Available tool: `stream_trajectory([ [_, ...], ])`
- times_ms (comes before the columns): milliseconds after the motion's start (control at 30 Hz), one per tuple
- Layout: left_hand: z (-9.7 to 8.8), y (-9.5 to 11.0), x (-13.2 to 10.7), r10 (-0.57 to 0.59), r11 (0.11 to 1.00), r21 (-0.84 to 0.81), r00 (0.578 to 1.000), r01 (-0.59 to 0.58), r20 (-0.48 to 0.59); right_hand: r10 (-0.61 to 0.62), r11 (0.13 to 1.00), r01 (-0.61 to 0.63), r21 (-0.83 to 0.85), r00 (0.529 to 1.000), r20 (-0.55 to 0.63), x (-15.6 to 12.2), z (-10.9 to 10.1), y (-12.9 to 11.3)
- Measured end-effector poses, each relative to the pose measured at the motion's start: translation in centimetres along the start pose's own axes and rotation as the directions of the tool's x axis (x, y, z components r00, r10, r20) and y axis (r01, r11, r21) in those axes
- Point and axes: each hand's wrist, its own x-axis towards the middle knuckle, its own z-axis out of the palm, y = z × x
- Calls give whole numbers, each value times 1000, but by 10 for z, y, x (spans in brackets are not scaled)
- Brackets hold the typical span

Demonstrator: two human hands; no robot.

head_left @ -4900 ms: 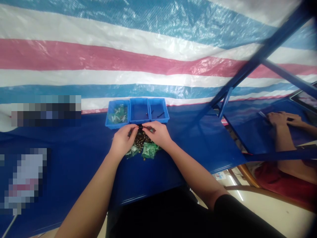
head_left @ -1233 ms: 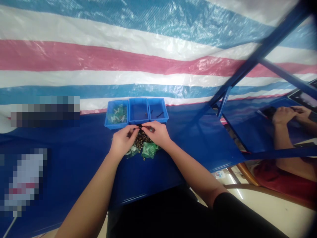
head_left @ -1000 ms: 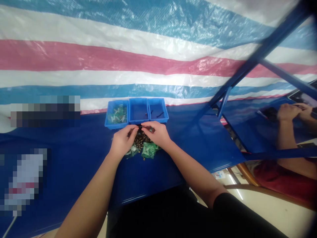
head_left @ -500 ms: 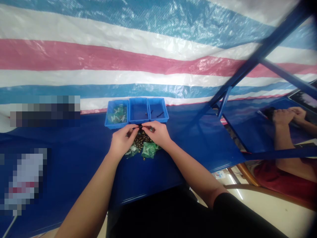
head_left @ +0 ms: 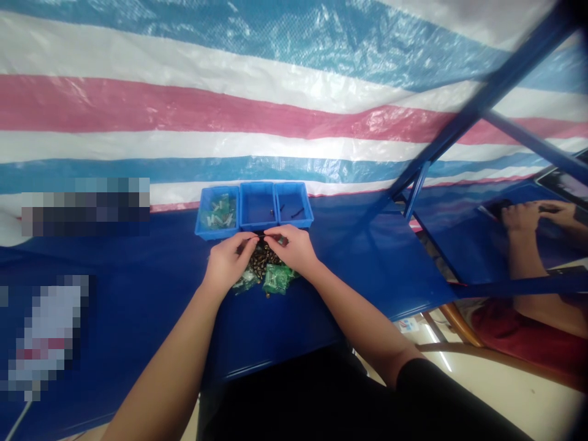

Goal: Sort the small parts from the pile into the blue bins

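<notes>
Slim dark piece (head_left: 261,236), centre of frame, held crosswise between two sets of fingertips, just above a heap of small parts. Too small and too covered to name closely.

Left to right. Far left: blue counter (head_left: 147,288), with a pale shape (head_left: 48,334) on it, blocked into pixels, unreadable. Left of centre: left blue bin (head_left: 218,234), small clear-and-green packets (head_left: 220,211) inside. Lower, left hand (head_left: 227,263), thumb and forefinger pinching the left end of the piece. Under its edge, clear packets (head_left: 245,280).

Centre: middle blue bin (head_left: 255,205), a tiny dark part (head_left: 272,214) near its right wall. Below, between the hands, heap of dark and brassy parts (head_left: 261,263), partly hidden. Green packet (head_left: 276,278) at its lower right.

Right of centre: right hand (head_left: 294,248), thumb and forefinger pinching the right end. Behind it, right blue bin (head_left: 294,196) with thin dark parts (head_left: 298,212). Far right: co-worker's hands (head_left: 523,215), well apart from this spot.

Handling, judged by eye: light, likely stiff, hardly fragile; narrow enough to roll or slip. Best held by the ends, thumb against forefinger, as the grip has it, middle left free.
</notes>
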Motion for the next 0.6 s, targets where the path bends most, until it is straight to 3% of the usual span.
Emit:
stream_trajectory([
  [133, 0, 2, 0, -28, 1000, 5, 999, 28, -15, 145, 988, -138, 62, 981, -130, 3, -6, 3],
  [267, -1, 3, -1, -34, 999, 15, 999, 35, -33, 334, 940, -303, 158, 911, -243, 8, -16, 10],
  [467, -2, 2, -1, -26, 1000, 13, 999, 26, -30, 462, 866, -385, 320, 860, -215, 13, -22, 21],
  [600, -1, 2, -1, -21, 1000, 10, 999, 21, -34, 453, 839, -351, 417, 874, -177, 15, -20, 20],
])
